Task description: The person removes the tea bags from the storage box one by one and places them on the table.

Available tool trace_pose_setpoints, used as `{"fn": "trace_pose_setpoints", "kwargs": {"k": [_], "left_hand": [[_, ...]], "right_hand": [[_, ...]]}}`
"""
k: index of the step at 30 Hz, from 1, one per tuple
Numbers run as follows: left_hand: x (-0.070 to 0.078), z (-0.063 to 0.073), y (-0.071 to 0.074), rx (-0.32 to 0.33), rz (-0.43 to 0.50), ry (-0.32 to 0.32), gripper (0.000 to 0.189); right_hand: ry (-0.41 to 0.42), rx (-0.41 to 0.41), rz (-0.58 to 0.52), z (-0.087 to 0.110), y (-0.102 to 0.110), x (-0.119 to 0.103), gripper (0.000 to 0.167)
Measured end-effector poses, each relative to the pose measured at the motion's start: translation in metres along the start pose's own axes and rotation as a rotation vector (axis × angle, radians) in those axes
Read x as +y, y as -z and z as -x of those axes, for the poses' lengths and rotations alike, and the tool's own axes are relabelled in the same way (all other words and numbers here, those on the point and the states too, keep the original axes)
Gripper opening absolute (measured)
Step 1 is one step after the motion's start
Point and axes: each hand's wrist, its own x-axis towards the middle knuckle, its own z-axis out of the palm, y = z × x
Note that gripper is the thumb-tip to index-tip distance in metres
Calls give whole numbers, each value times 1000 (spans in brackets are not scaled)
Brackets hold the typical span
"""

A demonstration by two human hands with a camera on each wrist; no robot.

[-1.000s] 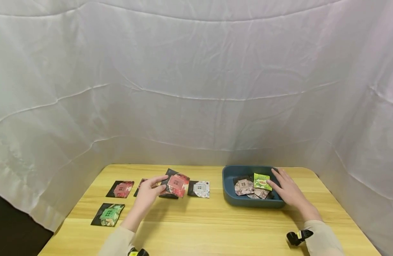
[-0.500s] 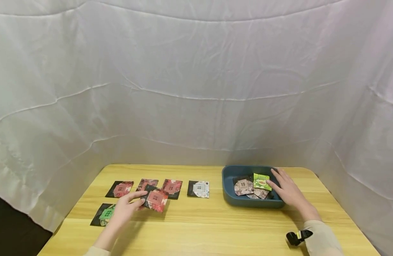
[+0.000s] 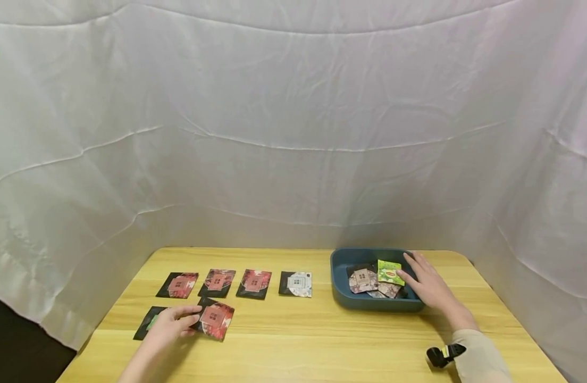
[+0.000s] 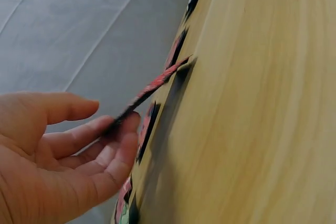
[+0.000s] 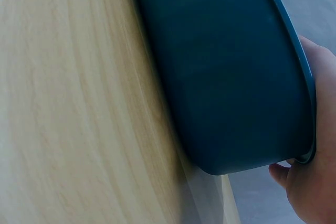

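While the left hand (image 3: 171, 323) pinches a red sachet (image 3: 215, 318) by its left edge at the near-left of the table (image 3: 293, 340), the packet sits tilted, its far edge touching the wood and its near edge lifted, as the left wrist view makes plain. Just left of it, partly under that hand, lies a green sachet (image 3: 150, 323). To my eye this is the laying-down step: the red packet is being set in the near row beside the green one, and what it calls for now is lowering it flat, square to its neighbours, then letting go. Over on the right, the right hand (image 3: 429, 287) rests with relaxed fingers on the near-right rim of the blue tray (image 3: 338, 290), its fingertips beside a bright green packet (image 3: 390, 272) among the sachets inside; it holds nothing that I can see. Farther back on the left runs a row of four sachets (image 3: 236, 283), three reddish and a pale one at the right end. The head view gives the whole layout but hides the tilt of the packet; the right wrist view shows only the tray's outer wall (image 5: 226, 77) and the hand against its rim, none of the contents.
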Motion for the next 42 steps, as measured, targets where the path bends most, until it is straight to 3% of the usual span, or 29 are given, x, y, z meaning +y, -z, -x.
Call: {"fn": "trace_pose_setpoints", "kwargs": {"k": [8,16,26,34,42], "left_hand": [[-1,3,1,-53,-173,23,42],[2,1,3,-90,-501,-75,49],[11,4,-1,-84,-656,-71,50],[30,13,1,-28,-685,-73,52],[61,16,-5,25,-620,-230,50]], "right_hand": [[-2,6,-3,1,0,0,77],[-4,6,1,0,-1,0,77],[-7,2,-2,0,0,1,76],[-9,2,-1,0,0,1,76],[-4,5,1,0,0,0,77]]}}
